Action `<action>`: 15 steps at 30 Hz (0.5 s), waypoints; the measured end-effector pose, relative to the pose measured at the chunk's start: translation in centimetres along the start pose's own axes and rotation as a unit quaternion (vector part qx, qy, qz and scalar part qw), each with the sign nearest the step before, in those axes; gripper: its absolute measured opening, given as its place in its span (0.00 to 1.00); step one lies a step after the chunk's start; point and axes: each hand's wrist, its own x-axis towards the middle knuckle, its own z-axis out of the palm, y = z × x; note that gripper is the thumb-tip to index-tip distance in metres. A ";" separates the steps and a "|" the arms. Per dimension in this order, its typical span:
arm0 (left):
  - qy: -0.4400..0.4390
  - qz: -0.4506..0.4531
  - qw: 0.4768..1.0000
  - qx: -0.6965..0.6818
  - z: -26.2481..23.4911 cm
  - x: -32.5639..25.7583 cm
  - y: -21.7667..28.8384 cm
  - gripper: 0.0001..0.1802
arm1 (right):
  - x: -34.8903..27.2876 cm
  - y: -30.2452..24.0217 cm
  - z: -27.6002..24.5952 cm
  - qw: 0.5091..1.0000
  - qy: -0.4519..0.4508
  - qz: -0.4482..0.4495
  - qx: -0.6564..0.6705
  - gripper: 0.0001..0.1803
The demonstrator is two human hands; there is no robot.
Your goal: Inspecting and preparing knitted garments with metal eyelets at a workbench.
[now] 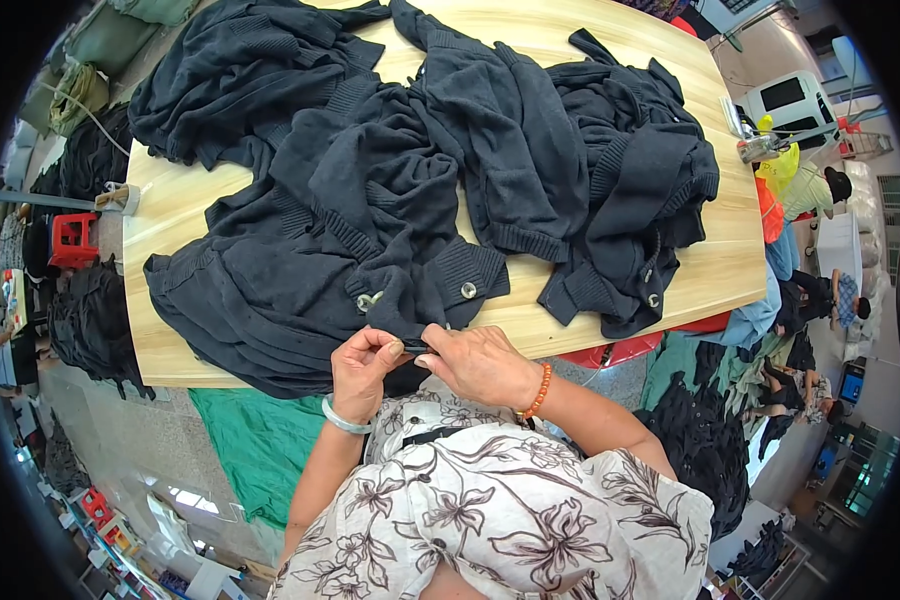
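Workroom, with a pale wood-grain bench (pixel 185 195) in front of me and heaped dark clothing (pixel 695 440) on the floor (pixel 120 430). Left grip (pixel 361 365): closed, thumb and forefinger pinching an edge of the dark knit garment (pixel 260 300), at the near edge of the bench. Right grip (pixel 485 362): also closed, fingertips on the same bit of fabric, just beside the left. Skin and cloth run together at this spot; I cannot tell whether something small is pinched there too.

Just beyond my fingers the garment spreads, crumpled, over the near left part of the bench; a pale button (pixel 468 290) shows on its ribbed band. Farther out, more dark knits (pixel 525 140) lie in loose folds toward the far and right sides.

Progress, as I judge it: close work on this one edge is under way and not complete, since both hands are engaged on it. The other knits lie unheld and rumpled, so much of the pile is probably left.

Outermost: a green cloth (pixel 245 450) below the bench's near edge, and a red stool (pixel 73 238) off to my left.
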 end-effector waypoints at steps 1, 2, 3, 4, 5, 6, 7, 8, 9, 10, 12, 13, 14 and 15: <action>0.004 -0.010 1.000 -0.017 0.1 0.0 0.0 0.04 | 0.0 0.1 0.3 1.000 0.009 -0.006 -0.009 0.14; 0.003 -0.009 1.000 -0.017 0.2 0.0 0.0 0.04 | -0.1 0.1 0.5 1.000 0.019 -0.012 -0.017 0.14; 0.002 -0.016 1.000 -0.027 0.2 0.0 0.0 0.04 | -0.1 0.1 0.8 1.000 0.019 -0.012 -0.017 0.14; 0.000 -0.022 0.999 -0.036 0.3 -0.1 0.0 0.04 | -0.1 0.1 1.2 0.999 0.019 -0.016 -0.025 0.14; 0.000 -0.023 0.999 -0.035 0.3 -0.2 0.0 0.04 | -0.2 0.1 1.4 0.999 0.019 -0.020 -0.033 0.13; 0.003 -0.029 0.999 -0.046 0.2 -0.2 -0.1 0.04 | -0.2 0.0 1.4 0.999 0.019 -0.020 -0.033 0.13; 0.006 -0.035 0.998 -0.057 0.2 -0.3 -0.2 0.04 | -0.3 0.0 1.5 0.999 0.027 -0.024 -0.030 0.13; 0.005 -0.035 0.998 -0.057 0.1 -0.3 -0.4 0.04 | -0.4 -0.1 1.6 0.999 0.034 -0.027 -0.026 0.13; 0.003 -0.032 0.997 -0.065 0.0 -0.3 -0.5 0.03 | -0.5 -0.1 1.7 0.999 0.035 -0.026 -0.025 0.13; 0.000 -0.028 0.997 -0.073 0.0 -0.4 -0.6 0.03 | -0.6 -0.1 1.9 0.999 0.039 -0.017 -0.019 0.13; -0.002 -0.031 0.995 -0.091 0.1 -0.5 -0.6 0.03 | -0.8 -0.1 2.0 0.999 0.044 -0.007 -0.011 0.12; -0.004 -0.032 0.993 -0.110 0.1 -0.5 -0.6 0.03 | -0.9 -0.2 2.0 0.999 0.051 0.006 0.006 0.12; -0.004 -0.033 0.994 -0.108 0.1 -0.6 -0.5 0.03 | -1.0 -0.3 2.0 0.998 0.058 0.018 0.023 0.13; -0.002 -0.032 0.994 -0.108 0.1 -0.7 -0.4 0.03 | -1.0 -0.3 2.0 0.998 0.059 0.018 0.023 0.13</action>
